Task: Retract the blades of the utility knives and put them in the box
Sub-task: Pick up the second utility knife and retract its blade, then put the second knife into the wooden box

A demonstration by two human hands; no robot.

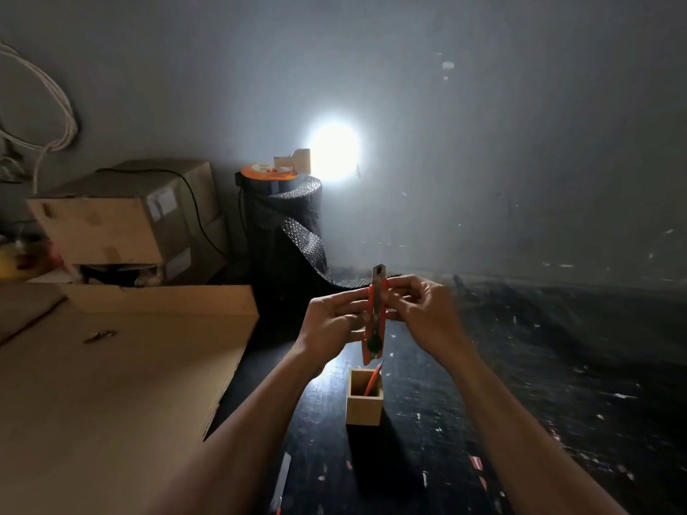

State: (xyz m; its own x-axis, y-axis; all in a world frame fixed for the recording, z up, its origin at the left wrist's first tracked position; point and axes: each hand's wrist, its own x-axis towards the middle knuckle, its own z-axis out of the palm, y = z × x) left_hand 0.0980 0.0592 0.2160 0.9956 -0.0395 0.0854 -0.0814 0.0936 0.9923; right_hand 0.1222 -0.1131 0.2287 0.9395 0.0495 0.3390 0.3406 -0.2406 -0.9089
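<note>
I hold a red utility knife [376, 321] upright in front of me, its metal tip pointing up and its black slider near the lower end. My left hand [334, 321] grips its body from the left. My right hand [420, 310] pinches it from the right near the top. Below the knife stands a small open wooden box [364, 405] on the dark floor, with another red knife [373, 381] leaning inside it. A further knife [281, 481] lies on the floor near the bottom edge, between my forearms.
A large flat cardboard sheet [111, 373] lies to the left, with stacked cardboard boxes [126, 221] behind it. A black bubble-wrap roll [286, 232] topped by an orange cable reel stands against the wall, beside a bright lamp [334, 150]. The dark floor [557, 366] is speckled with scraps.
</note>
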